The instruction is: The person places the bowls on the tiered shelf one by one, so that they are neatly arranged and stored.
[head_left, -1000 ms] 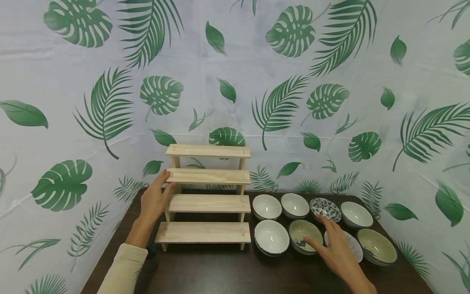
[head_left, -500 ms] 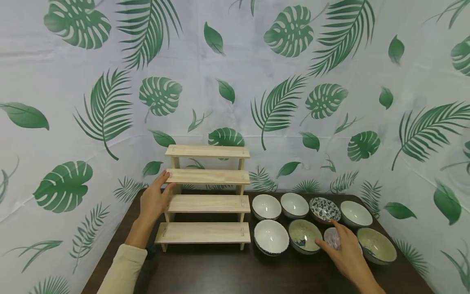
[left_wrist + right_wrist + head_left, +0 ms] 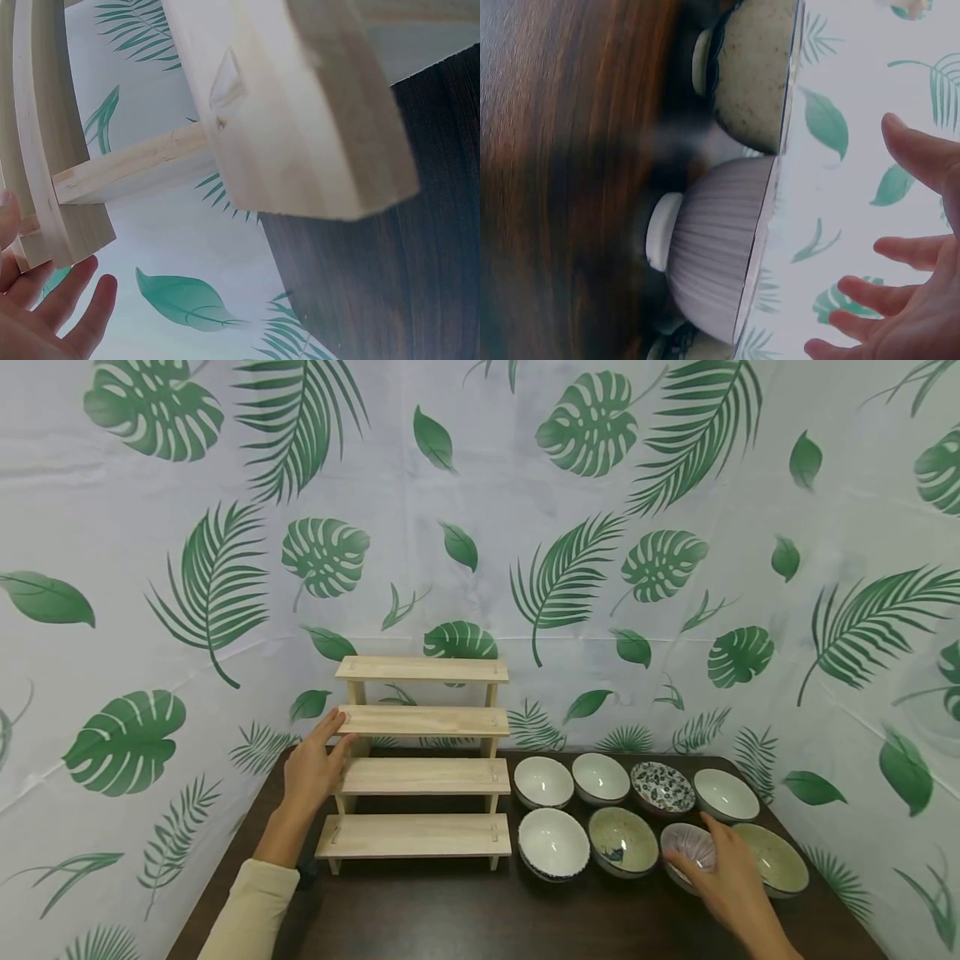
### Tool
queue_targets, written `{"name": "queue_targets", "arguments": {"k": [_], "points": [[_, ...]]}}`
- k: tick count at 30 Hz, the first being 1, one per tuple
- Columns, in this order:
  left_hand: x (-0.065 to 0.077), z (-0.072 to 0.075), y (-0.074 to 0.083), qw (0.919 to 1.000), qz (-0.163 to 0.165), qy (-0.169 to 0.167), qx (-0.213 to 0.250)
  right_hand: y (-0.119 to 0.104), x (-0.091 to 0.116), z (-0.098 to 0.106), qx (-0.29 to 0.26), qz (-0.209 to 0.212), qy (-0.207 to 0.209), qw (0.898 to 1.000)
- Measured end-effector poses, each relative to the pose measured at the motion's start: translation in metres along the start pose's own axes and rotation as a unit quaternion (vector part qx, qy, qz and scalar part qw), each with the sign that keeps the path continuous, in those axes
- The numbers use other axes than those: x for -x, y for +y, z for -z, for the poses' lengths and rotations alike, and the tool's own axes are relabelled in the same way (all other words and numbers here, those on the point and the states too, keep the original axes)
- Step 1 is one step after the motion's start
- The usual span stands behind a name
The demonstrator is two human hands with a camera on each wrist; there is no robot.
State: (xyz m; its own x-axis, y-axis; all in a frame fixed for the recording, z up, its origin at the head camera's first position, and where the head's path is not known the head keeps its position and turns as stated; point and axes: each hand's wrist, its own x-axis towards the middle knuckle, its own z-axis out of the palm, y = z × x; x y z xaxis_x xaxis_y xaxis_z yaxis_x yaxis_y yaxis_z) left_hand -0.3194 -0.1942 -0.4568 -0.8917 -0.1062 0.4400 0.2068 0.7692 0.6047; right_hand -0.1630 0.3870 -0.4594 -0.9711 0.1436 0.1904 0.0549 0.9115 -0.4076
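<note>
A tiered wooden display shelf (image 3: 420,777) stands left of centre on the table. My left hand (image 3: 309,768) holds the left end of its second board from the top; in the left wrist view, the thumb and fingers of that hand (image 3: 45,315) lie about the board's end. On the right, my right hand (image 3: 731,877) hovers over the pale purple ribbed bowl (image 3: 688,852), fingers spread. In the right wrist view this ribbed bowl (image 3: 720,240) stands upright, apart from the open right hand (image 3: 907,285). The hand partly hides the olive-green bowl (image 3: 776,860) at far right.
Other bowls stand in two rows: a white bowl (image 3: 553,843), a speckled green bowl (image 3: 622,842), two plain white bowls (image 3: 543,781) (image 3: 601,777), a black-patterned bowl (image 3: 663,787) and another white bowl (image 3: 726,794). Behind the dark table (image 3: 435,914) hangs a leaf-print cloth (image 3: 465,477).
My right hand has moved rightward from the speckled green bowl to above the ribbed bowl, which shows more now. My left hand keeps its place at the shelf.
</note>
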Motion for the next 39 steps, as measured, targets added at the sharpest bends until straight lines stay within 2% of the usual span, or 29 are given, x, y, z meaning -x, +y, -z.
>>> {"name": "queue_targets", "arguments": {"k": [5, 13, 16, 20, 22, 25, 33, 39], "points": [[-0.001, -0.001, 0.0, 1.0, -0.008, 0.004, 0.001, 0.012, -0.001, 0.002, 0.008, -0.018, 0.01, 1.0], [-0.001, -0.001, -0.001, 1.0, -0.005, 0.004, 0.001, 0.034, 0.001, 0.005, 0.024, -0.019, 0.013, 0.999], [-0.001, -0.001, -0.001, 1.0, -0.005, 0.005, 0.003, 0.041, 0.001, 0.008, 0.03, -0.039, 0.003, 0.999], [0.0, -0.002, -0.002, 1.0, -0.005, 0.004, 0.004, 0.049, 0.001, 0.014, 0.029, -0.077, -0.03, 0.996], [0.0, -0.002, -0.002, 1.0, -0.004, 0.003, 0.004, 0.053, 0.0, 0.016, 0.032, -0.089, -0.03, 0.995], [0.0, -0.001, -0.002, 1.0, -0.003, 0.001, 0.003, 0.057, 0.0, 0.016, 0.036, -0.099, -0.017, 0.994], [0.0, 0.0, -0.002, 1.0, -0.001, 0.002, 0.001, 0.079, 0.0, 0.016, 0.042, -0.088, 0.023, 0.995], [0.0, -0.001, -0.002, 1.0, -0.005, 0.006, 0.005, 0.095, 0.0, 0.021, 0.036, -0.136, -0.005, 0.99]]}}
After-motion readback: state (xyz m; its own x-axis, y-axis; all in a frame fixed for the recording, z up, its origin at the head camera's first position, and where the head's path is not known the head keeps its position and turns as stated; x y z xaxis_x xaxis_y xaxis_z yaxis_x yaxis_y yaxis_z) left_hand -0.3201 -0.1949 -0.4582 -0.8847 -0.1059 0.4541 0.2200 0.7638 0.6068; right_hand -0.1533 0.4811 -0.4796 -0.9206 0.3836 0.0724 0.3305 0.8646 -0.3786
